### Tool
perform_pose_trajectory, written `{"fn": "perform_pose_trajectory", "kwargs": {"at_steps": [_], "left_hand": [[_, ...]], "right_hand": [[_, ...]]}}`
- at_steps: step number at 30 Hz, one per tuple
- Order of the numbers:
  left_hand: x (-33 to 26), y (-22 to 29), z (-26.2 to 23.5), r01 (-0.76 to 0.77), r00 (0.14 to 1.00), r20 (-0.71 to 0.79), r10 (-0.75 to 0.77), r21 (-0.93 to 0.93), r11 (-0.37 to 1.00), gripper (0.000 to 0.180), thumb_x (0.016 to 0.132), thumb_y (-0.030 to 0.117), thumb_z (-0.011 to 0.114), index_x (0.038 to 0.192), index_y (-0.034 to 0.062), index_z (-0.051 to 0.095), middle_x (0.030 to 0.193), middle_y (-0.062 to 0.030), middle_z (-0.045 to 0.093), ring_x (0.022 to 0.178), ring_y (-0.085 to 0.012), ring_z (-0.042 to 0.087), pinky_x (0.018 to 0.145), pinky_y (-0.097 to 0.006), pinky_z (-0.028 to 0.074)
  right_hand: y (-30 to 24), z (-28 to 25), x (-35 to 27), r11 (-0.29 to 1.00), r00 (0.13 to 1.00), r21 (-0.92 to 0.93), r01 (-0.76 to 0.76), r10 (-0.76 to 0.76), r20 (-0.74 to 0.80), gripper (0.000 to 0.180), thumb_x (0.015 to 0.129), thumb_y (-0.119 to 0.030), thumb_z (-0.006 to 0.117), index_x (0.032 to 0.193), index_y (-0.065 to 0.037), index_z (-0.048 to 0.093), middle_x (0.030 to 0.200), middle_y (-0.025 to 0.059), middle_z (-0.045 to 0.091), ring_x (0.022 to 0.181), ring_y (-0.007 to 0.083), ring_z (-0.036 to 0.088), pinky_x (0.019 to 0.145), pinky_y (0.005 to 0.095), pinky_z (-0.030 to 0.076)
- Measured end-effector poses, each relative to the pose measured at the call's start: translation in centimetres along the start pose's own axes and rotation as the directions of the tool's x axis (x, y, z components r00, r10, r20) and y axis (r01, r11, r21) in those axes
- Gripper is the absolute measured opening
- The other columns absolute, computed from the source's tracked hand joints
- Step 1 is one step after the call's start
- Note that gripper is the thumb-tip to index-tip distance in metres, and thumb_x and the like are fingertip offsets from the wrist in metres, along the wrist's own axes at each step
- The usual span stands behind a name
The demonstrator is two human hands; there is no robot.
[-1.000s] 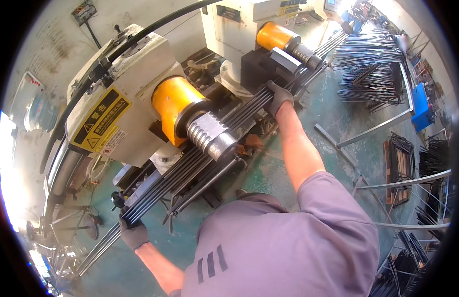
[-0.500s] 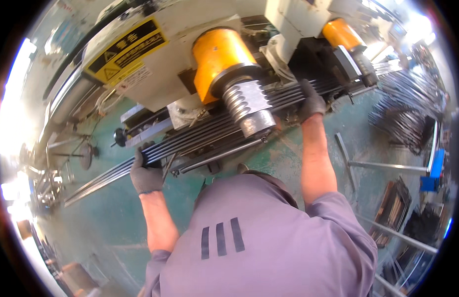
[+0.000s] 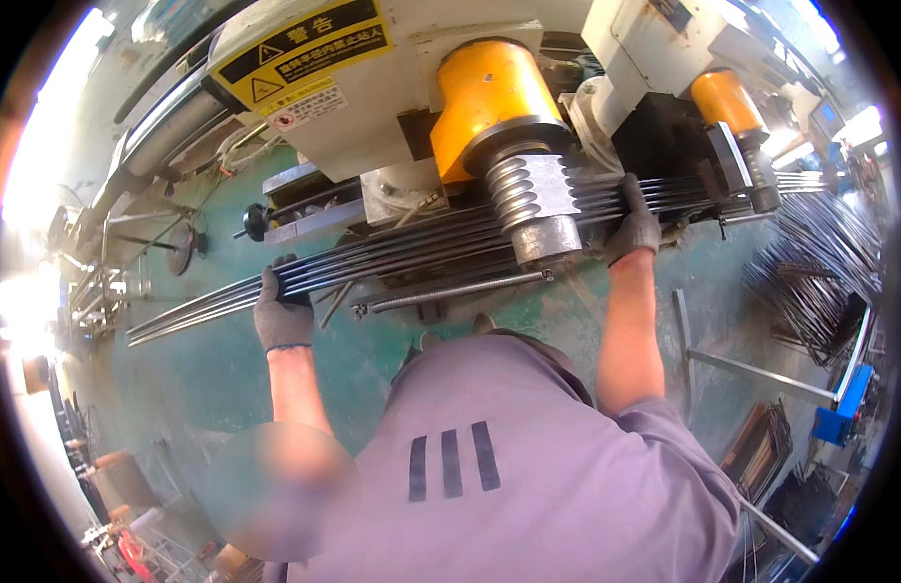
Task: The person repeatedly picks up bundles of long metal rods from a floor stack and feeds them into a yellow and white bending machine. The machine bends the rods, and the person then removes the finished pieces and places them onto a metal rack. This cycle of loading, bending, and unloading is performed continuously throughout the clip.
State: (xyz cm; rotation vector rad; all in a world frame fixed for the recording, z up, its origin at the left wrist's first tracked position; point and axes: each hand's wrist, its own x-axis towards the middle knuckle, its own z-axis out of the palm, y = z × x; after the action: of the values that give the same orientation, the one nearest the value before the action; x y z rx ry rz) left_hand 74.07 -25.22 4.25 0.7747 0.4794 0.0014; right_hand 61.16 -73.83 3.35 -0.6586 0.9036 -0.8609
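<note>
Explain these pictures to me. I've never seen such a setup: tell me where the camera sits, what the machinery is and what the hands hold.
A wide fisheye camera on the person's head looks down, so straight edges bend near the rim. There is no robot, just two hands in dark grey gloves. The left hand holds a bundle of long, slim, dark metal rods; the right hand touches it farther along; its grip is unclear. The bundle passes beneath a ribbed silver metal cylinder, attached to an orange cylinder on a pale machine housing. Thin metal bars are piled at right.
</note>
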Motion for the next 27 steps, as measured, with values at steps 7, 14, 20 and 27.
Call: {"fn": "perform_pose_trajectory", "kwargs": {"at_steps": [7, 14, 20, 27], "left_hand": [[-2.9, 0.5, 1.2, 0.167, 0.98, 0.118, -0.16, -0.053, 0.985, 0.027, 0.1, 0.016, 0.052, 0.116, -0.005, 0.057, 0.114, -0.0172, 0.063, 0.114, -0.0317, 0.057, 0.107, -0.046, 0.042], [2.4, 7.6, -5.0, -0.007, 0.996, -0.087, -0.015, -0.248, 0.969, 0.027, 0.103, 0.024, 0.046, 0.11, 0.0006, 0.057, 0.109, -0.0155, 0.064, 0.106, -0.0339, 0.059, 0.099, -0.053, 0.046], [10.6, 18.0, -14.1, -0.218, 0.944, -0.297, 0.145, -0.229, 0.949, 0.03, 0.101, 0.029, 0.051, 0.111, 0.003, 0.06, 0.105, -0.0124, 0.066, 0.099, -0.0314, 0.063, 0.091, -0.05, 0.051], [20.2, 32.8, -26.8, -0.33, 0.922, -0.278, 0.27, -0.198, 0.923, 0.029, 0.102, 0.028, 0.047, 0.11, 0.0047, 0.062, 0.107, -0.0115, 0.067, 0.1, -0.0303, 0.064, 0.091, -0.049, 0.051]], "right_hand": [[0.7, -1.6, 1.4, 0.972, 0.956, 0.042, -0.232, 0.22, 0.195, 0.021, 0.093, -0.025, 0.065, 0.105, -0.007, 0.067, 0.098, 0.007, 0.071, 0.087, 0.0214, 0.068, 0.078, 0.036, 0.057], [-4.4, -3.3, 6.2, 0.951, 0.966, -0.186, -0.248, 0.257, 0.021, 0.047, 0.091, -0.047, 0.059, 0.12, -0.01, 0.066, 0.119, 0.0045, 0.067, 0.11, 0.023, 0.062, 0.103, 0.044, 0.044], [-5.6, -2.7, 6.4, 0.971, 0.983, -0.162, -0.174, 0.161, -0.089, 0.042, 0.096, -0.041, 0.053, 0.124, -0.012, 0.064, 0.127, 0.006, 0.064, 0.113, 0.0201, 0.061, 0.104, 0.0403, 0.043], [7.0, -12.7, -3.2, 0.945, 0.868, -0.296, -0.143, -0.024, -0.496, 0.045, 0.094, -0.054, 0.051, 0.126, -0.023, 0.062, 0.126, 0.0029, 0.061, 0.115, 0.0133, 0.057, 0.102, 0.0368, 0.043]]}}
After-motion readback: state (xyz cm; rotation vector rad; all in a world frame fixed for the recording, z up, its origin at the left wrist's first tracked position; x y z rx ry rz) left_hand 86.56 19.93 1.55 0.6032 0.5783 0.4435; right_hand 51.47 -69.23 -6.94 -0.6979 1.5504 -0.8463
